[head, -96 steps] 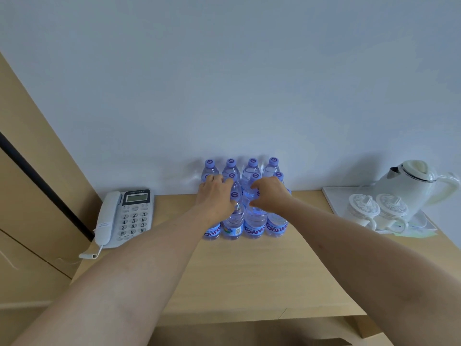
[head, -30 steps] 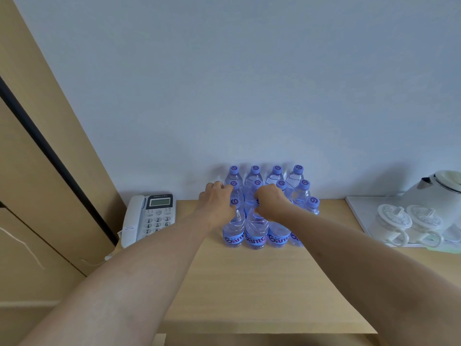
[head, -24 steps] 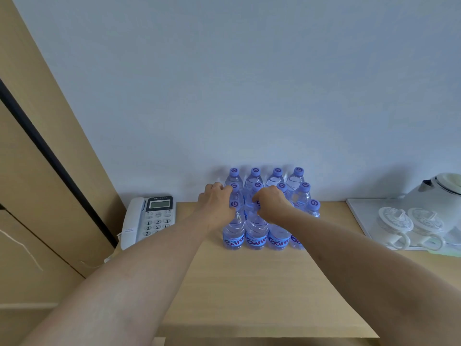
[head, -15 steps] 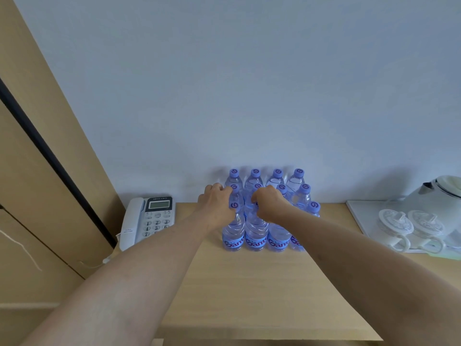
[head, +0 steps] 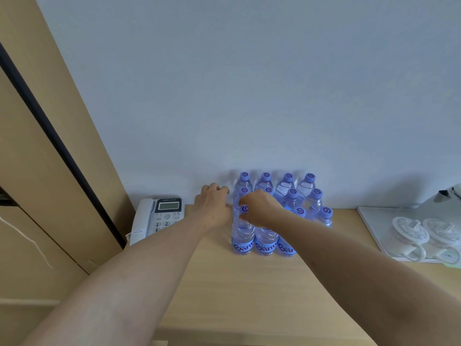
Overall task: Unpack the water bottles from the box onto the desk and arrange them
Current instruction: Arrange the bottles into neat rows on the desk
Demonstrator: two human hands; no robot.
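Note:
Several clear water bottles (head: 289, 196) with purple caps stand in a tight block at the back of the wooden desk (head: 237, 290), against the wall. My right hand (head: 260, 208) lies over the front left corner of the block. Its fingers curl round the neck of the front left bottle (head: 243, 239), whose cap shows between thumb and fingers. My left hand (head: 214, 208) sits just left of the block with its fingers loosely curled. Its thumb side touches the left column and it holds nothing. No box is in view.
A white desk phone (head: 159, 217) stands left of the bottles. At the right, a white tray (head: 371, 228) carries two lidded cups (head: 409, 232) and a white kettle (head: 449, 198). A tall wooden cabinet (head: 37, 171) borders the desk on the left.
My left hand has slid left off the front left bottle to the side of the block. My right hand has shifted left onto that bottle's neck. The bottles stay in place.

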